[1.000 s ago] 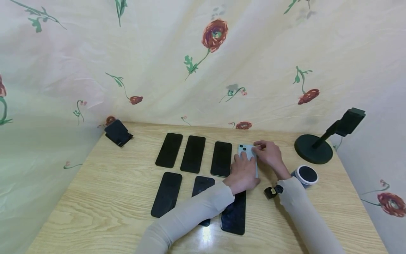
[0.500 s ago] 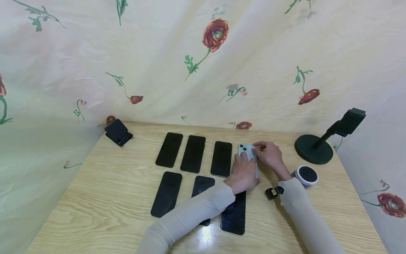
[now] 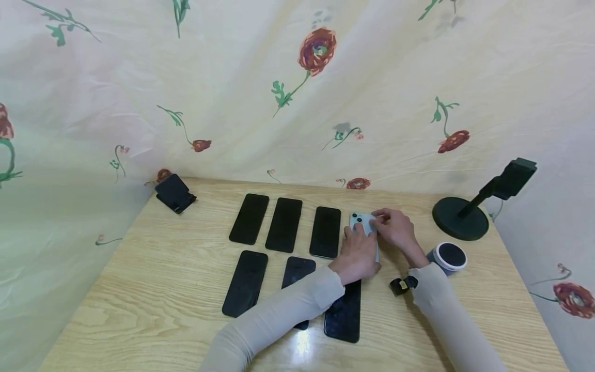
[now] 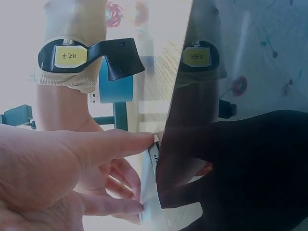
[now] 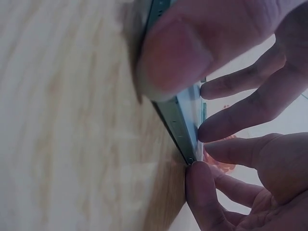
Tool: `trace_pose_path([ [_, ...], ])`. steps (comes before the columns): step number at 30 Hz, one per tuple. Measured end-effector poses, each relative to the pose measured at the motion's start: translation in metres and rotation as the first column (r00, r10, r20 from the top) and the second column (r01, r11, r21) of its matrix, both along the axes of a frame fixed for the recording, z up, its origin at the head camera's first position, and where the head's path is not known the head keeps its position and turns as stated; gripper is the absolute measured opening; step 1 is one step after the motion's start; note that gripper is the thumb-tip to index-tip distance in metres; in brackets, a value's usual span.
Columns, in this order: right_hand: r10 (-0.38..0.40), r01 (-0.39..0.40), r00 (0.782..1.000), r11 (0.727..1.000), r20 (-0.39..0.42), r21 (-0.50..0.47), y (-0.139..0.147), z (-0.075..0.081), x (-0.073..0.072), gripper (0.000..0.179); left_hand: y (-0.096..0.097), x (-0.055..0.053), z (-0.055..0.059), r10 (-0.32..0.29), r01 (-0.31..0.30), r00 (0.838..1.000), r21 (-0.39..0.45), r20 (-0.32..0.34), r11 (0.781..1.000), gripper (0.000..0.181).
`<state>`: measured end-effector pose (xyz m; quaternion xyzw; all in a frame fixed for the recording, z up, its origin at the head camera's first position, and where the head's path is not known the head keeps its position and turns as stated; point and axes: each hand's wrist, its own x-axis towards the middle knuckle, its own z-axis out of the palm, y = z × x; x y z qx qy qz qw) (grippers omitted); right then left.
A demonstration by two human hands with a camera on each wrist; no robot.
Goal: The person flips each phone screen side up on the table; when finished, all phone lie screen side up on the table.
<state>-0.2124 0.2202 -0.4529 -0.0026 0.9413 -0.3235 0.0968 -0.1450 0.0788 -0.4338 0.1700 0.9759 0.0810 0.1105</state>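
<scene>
A light-blue smartphone (image 3: 365,218), camera side up, lies at the right end of the upper row of phones on the table. My left hand (image 3: 357,257) lies over its lower part, fingers on the back and thumb at the bottom edge. With thumb and finger, my right hand (image 3: 395,230) pinches the upper right corner. The right wrist view shows the phone's side edge (image 5: 174,120) close to the wood, between both hands' fingers. Beneath the left wrist is a black phone (image 3: 343,320), partly hidden. Its dark screen (image 4: 240,163) mirrors the hand in the left wrist view.
Several black phones lie screen up in two rows, such as one phone (image 3: 249,219) at the upper left. A round-based stand (image 3: 460,219) and a white-rimmed round container (image 3: 450,257) are at the right. A small black folding stand (image 3: 174,193) sits at the far left.
Both hands keep the same hold on the light-blue smartphone. The head view has shifted very slightly; nothing else visibly moves.
</scene>
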Motion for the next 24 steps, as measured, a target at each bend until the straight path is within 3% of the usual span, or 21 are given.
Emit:
trace_pose_path([
  [6, -0.005, 0.005, 1.000, 1.000, 0.015, 0.012, 0.000, 0.000, -0.001, 0.045, -0.001, -0.002, 0.000, -0.028, 0.028, 0.999, 0.007, 0.015, 1.000, 0.076],
  [18, -0.022, 0.021, 0.997, 1.000, 0.069, 0.011, -0.003, 0.006, 0.000, 0.046, 0.000, -0.002, -0.001, -0.023, 0.023, 0.999, 0.020, 0.023, 1.000, 0.074],
  [24, -0.036, 0.046, 0.992, 0.995, 0.117, -0.090, -0.001, 0.011, 0.001, 0.047, -0.002, -0.003, 0.003, -0.027, 0.024, 0.998, 0.057, 0.050, 0.998, 0.077],
])
